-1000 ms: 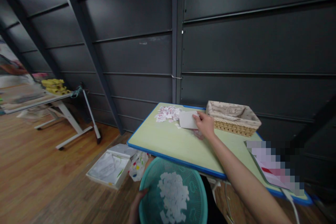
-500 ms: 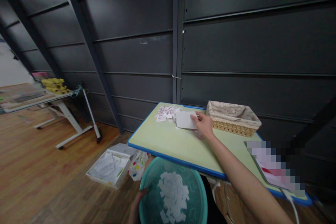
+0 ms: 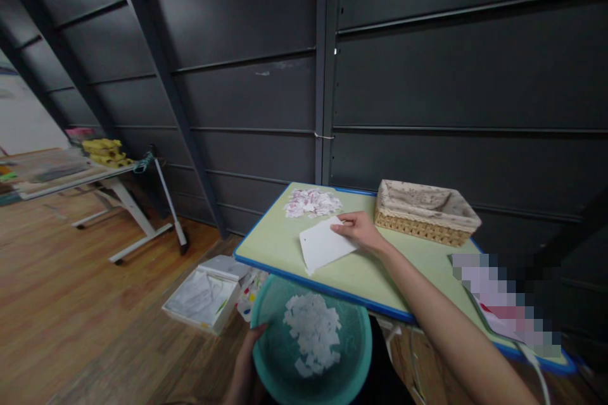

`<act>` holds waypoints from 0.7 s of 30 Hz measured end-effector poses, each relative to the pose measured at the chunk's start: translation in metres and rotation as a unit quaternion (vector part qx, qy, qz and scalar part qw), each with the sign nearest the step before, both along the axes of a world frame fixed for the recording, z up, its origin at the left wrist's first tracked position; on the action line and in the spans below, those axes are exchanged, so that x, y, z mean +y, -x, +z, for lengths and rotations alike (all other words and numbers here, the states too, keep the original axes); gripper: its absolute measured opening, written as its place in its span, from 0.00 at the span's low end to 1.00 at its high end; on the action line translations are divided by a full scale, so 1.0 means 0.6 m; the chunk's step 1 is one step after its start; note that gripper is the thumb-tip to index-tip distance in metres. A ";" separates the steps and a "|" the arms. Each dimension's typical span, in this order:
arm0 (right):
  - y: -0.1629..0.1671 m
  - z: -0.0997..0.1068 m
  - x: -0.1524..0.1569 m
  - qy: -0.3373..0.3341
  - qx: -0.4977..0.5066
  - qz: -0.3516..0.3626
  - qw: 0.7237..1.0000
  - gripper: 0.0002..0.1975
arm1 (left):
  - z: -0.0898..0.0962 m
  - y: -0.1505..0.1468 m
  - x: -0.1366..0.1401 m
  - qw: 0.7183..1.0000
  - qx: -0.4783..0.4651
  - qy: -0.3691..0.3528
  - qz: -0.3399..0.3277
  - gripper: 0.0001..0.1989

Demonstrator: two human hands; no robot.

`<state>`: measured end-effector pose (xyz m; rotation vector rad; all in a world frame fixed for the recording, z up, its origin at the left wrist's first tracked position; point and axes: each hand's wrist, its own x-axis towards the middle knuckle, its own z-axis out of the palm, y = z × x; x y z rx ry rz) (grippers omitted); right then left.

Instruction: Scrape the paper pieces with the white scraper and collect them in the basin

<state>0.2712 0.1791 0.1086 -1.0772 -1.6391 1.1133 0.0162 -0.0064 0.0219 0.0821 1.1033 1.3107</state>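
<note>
The white card [image 3: 325, 245] is pinched at its right end by the fingers of the right hand [image 3: 361, 230], its long axis slanted leftward over the table [image 3: 270, 237] toward the near edge, below which the green basket [image 3: 352, 329] is gripped at its left rim by the left hand [image 3: 249, 343]

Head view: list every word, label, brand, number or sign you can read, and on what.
None can be read.
White card: one tiny dark mark, too small to read.
Reddish-marked scraps: too small.
White scraps in the teal basin: no lettering visible.
Flat item at right: pixelated, unreadable.
</note>
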 end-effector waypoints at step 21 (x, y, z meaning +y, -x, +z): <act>-0.038 -0.015 0.047 -0.175 -0.105 -0.351 0.914 0.28 | -0.025 0.005 0.006 0.999 -0.017 0.027 -0.034 0.26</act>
